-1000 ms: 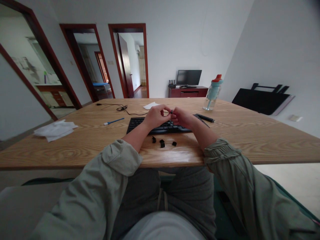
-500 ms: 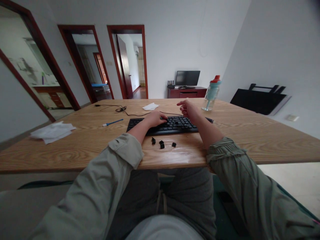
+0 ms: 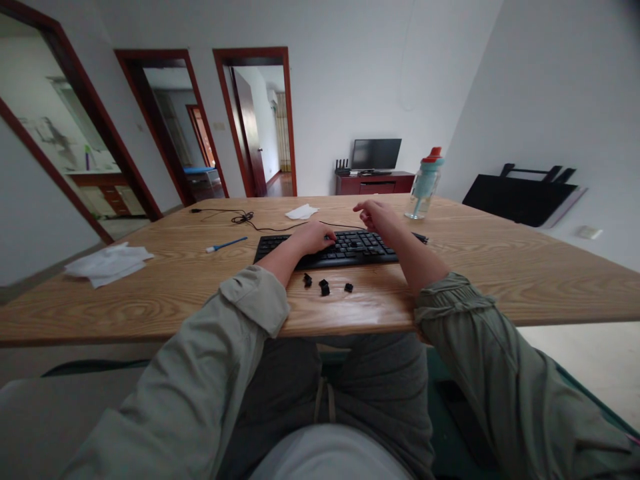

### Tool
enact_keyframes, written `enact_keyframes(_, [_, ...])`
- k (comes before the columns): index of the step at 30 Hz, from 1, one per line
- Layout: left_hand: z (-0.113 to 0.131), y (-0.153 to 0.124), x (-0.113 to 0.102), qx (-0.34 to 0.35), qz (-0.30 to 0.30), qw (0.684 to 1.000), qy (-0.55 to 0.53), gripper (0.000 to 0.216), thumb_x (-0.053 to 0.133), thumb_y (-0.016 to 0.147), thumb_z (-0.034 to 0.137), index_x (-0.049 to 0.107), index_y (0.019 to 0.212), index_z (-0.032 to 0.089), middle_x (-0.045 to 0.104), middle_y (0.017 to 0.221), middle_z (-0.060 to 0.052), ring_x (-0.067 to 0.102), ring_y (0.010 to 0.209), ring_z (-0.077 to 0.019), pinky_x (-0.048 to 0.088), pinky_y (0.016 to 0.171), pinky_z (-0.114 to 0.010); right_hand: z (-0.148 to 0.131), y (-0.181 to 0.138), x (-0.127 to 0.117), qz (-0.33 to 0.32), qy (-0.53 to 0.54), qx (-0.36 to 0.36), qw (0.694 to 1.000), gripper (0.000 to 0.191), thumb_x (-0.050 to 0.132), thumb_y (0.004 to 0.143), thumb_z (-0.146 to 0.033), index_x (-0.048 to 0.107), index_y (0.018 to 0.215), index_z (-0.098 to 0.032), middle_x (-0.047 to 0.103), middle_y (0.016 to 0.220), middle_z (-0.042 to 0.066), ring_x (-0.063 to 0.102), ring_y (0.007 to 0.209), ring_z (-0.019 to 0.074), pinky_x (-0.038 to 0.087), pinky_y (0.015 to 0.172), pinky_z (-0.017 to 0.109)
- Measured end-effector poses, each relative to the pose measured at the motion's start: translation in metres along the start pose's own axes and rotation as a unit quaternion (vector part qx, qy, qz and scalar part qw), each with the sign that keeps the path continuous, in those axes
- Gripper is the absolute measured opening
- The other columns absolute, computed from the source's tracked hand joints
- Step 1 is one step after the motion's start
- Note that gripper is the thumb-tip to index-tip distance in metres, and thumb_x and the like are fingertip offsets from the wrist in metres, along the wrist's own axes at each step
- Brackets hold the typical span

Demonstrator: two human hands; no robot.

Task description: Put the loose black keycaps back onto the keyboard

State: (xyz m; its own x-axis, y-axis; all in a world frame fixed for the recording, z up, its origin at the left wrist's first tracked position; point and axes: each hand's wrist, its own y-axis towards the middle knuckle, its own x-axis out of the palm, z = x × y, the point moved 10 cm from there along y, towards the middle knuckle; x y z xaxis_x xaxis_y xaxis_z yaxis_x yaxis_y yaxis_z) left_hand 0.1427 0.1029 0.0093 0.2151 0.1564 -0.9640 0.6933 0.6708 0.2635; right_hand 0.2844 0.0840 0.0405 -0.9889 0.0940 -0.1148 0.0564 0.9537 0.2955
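A black keyboard point(image 3: 356, 249) lies on the wooden table point(image 3: 500, 267) in front of me. My left hand point(image 3: 313, 237) rests on the keyboard's middle rows, fingers laid down on the keys and holding nothing. My right hand point(image 3: 376, 215) hovers just above the far right part of the keyboard. Its fingers are curled together towards the left in a pinch, and what they hold is too small to see. Three loose black keycaps point(image 3: 324, 287) lie on the table between the keyboard and the near edge.
A teal bottle with a red cap point(image 3: 424, 187) stands beyond the keyboard on the right, with a black pen point(image 3: 420, 237) near it. A blue pen point(image 3: 226, 244), white cloths point(image 3: 107, 261), a tissue point(image 3: 301, 212) and a coiled cable point(image 3: 241, 215) lie to the left and back.
My hands, joined over the keyboard on a small piece a second ago, have parted. The left one dropped onto the keys and the right one moved back and to the right.
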Motion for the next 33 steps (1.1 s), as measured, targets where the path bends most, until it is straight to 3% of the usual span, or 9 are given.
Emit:
enact_keyframes(20, [0.017, -0.001, -0.001, 0.060, 0.015, 0.996, 0.061, 0.034, 0.053, 0.084, 0.027, 0.076, 0.110, 0.023, 0.072, 0.108, -0.005, 0.064, 0.099, -0.0209, 0.048, 0.094, -0.030, -0.001, 0.000, -0.002, 0.006, -0.048, -0.011, 0.999, 0.024, 0.056, 0.077, -0.035, 0.063, 0.085, -0.013, 0.043, 0.063, -0.001, 0.033, 0.049, 0.0084, 0.022, 0.042, 0.023])
enact_keyframes(26, [0.015, 0.001, 0.000, 0.039, 0.009, 0.997, 0.061, 0.032, 0.054, 0.085, 0.027, 0.077, 0.108, 0.024, 0.073, 0.107, -0.005, 0.064, 0.101, -0.0209, 0.047, 0.095, -0.030, 0.001, 0.001, -0.001, -0.002, -0.061, -0.010, 0.998, 0.025, 0.055, 0.079, -0.036, 0.064, 0.085, -0.013, 0.043, 0.064, -0.001, 0.033, 0.049, 0.0080, 0.022, 0.042, 0.023])
enact_keyframes(33, [0.019, -0.007, 0.002, 0.015, 0.023, 0.995, 0.098, 0.035, 0.050, 0.089, 0.021, 0.077, 0.111, 0.024, 0.072, 0.107, -0.008, 0.059, 0.106, -0.0267, 0.044, 0.097, -0.038, 0.009, 0.004, -0.001, 0.001, -0.078, -0.033, 0.996, 0.025, 0.057, 0.077, -0.036, 0.065, 0.084, -0.013, 0.045, 0.064, 0.000, 0.035, 0.050, 0.0089, 0.023, 0.043, 0.025])
